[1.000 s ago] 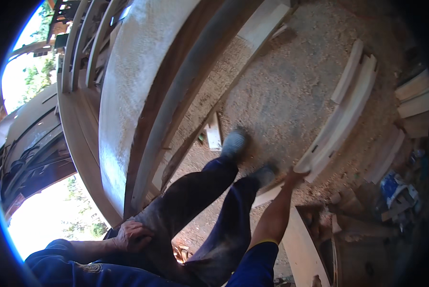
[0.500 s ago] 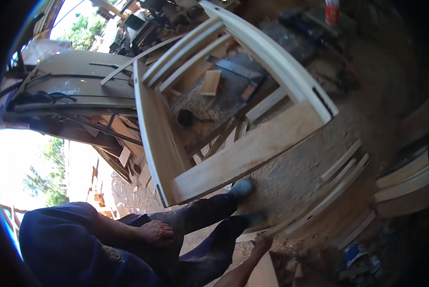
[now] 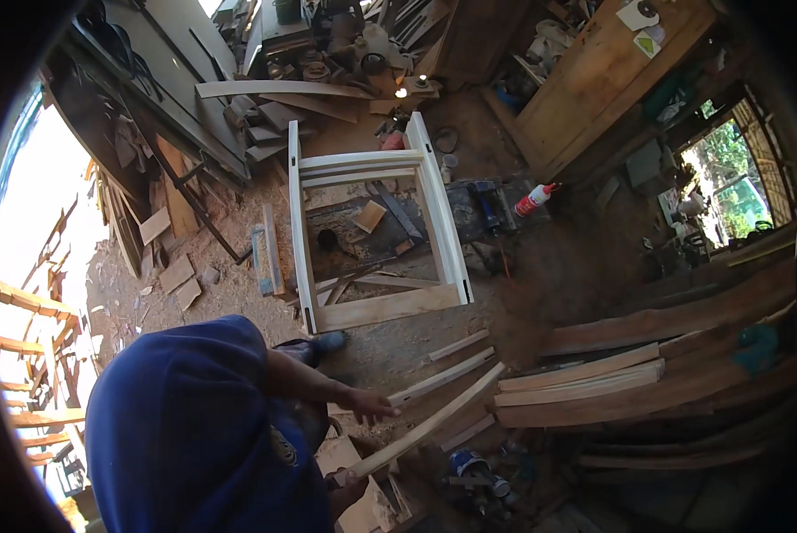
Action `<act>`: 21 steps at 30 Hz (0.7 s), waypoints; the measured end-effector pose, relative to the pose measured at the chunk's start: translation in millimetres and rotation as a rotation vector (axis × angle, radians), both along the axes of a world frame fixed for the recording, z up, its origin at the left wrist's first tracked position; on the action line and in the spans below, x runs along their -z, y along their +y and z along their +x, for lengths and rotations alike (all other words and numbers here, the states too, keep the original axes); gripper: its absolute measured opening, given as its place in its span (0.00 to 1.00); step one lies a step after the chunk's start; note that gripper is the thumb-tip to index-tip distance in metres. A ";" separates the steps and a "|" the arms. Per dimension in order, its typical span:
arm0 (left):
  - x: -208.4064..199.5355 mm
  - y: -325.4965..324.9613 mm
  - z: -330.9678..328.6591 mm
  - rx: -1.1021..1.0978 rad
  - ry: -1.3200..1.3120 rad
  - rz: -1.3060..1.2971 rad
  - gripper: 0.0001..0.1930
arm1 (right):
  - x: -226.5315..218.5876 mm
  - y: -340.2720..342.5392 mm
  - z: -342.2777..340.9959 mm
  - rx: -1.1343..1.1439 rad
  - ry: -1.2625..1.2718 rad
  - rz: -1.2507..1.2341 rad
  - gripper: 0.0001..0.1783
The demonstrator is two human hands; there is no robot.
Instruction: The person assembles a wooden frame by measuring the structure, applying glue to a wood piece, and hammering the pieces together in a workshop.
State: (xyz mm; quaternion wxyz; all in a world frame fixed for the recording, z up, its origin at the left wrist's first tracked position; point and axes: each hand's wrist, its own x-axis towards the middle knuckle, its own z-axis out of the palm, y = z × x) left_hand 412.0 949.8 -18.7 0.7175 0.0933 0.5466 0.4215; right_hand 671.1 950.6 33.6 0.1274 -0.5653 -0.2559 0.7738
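My left hand reaches out with its fingers stretched, holding nothing. It is beside a long, pale, slightly curved wooden slat. My right hand is closed around the near end of that slat, whose other end points up and to the right. Just past my left hand, another wooden strip lies on the ground, with a shorter strip above it. Farther off stands a pale wooden frame with two side posts, a wide lower board and several upper rails. Dark slots show at its post ends.
A red and white bottle stands right of the frame. Stacked boards lie at the right, with a blue and white can below them. Scrap wood and shavings litter the ground at left. A large wooden panel leans at upper right.
My right hand has lifted the slat off the ground. My left hand has moved from my lap out toward it. The view has turned, so the frame appears smaller and more upright.
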 end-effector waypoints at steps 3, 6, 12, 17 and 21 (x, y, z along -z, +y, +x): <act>-53.9 67.3 -16.8 -0.206 -0.143 0.102 0.45 | -19.5 -1.5 21.4 -0.097 -0.110 0.256 0.38; -101.2 110.3 -49.7 -0.372 -0.070 0.268 0.38 | -37.4 13.4 13.2 -0.266 -0.239 0.643 0.40; -167.1 112.3 -93.5 -0.686 0.679 0.132 0.42 | -73.7 23.0 -65.7 -0.651 -0.481 1.612 0.43; -206.1 67.2 -147.7 -0.737 0.963 -0.047 0.42 | -100.9 35.5 -113.2 -1.053 -0.168 1.181 0.50; -204.3 6.5 -205.8 -0.618 1.184 -0.125 0.39 | -89.6 71.8 -129.2 -1.273 -0.173 1.163 0.43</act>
